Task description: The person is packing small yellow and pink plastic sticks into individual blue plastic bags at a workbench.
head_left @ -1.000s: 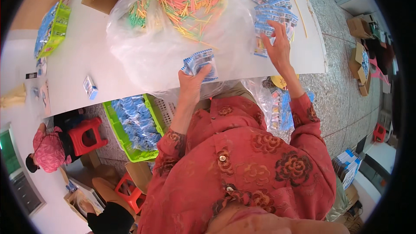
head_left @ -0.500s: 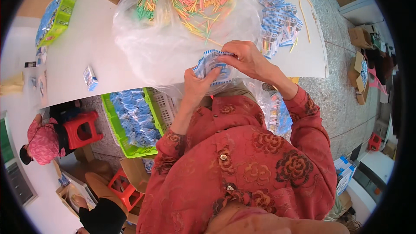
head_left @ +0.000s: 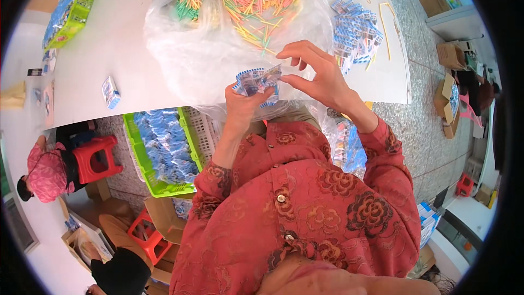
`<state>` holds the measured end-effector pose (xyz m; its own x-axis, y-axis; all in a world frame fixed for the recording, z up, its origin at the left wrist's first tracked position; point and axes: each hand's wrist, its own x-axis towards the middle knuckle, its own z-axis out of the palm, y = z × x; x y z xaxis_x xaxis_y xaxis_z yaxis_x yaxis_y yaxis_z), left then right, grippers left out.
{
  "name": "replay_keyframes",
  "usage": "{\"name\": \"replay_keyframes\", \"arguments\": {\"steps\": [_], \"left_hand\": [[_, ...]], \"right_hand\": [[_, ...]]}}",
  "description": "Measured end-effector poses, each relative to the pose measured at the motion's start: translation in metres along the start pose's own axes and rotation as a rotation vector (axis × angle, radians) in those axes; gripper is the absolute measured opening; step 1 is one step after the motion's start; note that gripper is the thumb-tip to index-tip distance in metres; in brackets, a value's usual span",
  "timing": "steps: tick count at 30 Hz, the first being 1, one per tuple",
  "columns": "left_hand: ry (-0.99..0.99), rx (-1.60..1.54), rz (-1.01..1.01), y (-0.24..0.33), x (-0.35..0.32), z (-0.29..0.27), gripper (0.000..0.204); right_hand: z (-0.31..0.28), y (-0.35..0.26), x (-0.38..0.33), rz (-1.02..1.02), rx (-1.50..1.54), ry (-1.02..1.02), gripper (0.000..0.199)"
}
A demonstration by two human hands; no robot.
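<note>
My left hand (head_left: 242, 110) grips a blue-and-white plastic packet (head_left: 254, 81) near the table's front edge, its thumb across the front. One corner of the packet stands up, folded or creased. Beside that corner, my right hand (head_left: 322, 79) is open, fingers and thumb spread apart. Its thumb tip is close to the packet; whether they touch I cannot tell. Just beyond both hands, a large clear plastic bag (head_left: 180, 68) lies spread on the table, with thin pink and yellow sticks (head_left: 256, 0) and green ones (head_left: 191, 6) in it.
To the right lie overlapping blue-and-white packets (head_left: 355, 30). A small box (head_left: 111, 92) sits on the white table (head_left: 120, 27), left. Below the edge stands a green crate (head_left: 164, 188) of blue packets. A red stool (head_left: 98, 158) and two other people are at the left.
My right hand has let go of the packet's top edge and opened, shifting slightly right. The packet in my left hand has tilted and moved a little left. The view has shifted slightly.
</note>
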<state>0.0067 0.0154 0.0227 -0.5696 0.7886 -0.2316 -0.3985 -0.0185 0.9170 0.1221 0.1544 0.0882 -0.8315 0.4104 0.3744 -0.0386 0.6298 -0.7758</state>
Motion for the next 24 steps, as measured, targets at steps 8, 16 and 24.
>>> {"name": "replay_keyframes", "arguments": {"steps": [8,16,24], "left_hand": [[-0.028,0.024,0.031,-0.004,-0.002,0.002,0.019],[0.012,0.244,0.111,-0.021,-0.003,-0.008,0.014],[0.157,0.018,0.066,-0.02,-0.001,-0.025,0.016]], "right_hand": [[0.009,0.002,-0.007,-0.235,-0.221,-0.127,0.022],[0.021,0.008,0.001,-0.21,-0.27,-0.306,0.012],[0.017,0.091,0.054,0.134,-0.015,0.035,0.01]]}}
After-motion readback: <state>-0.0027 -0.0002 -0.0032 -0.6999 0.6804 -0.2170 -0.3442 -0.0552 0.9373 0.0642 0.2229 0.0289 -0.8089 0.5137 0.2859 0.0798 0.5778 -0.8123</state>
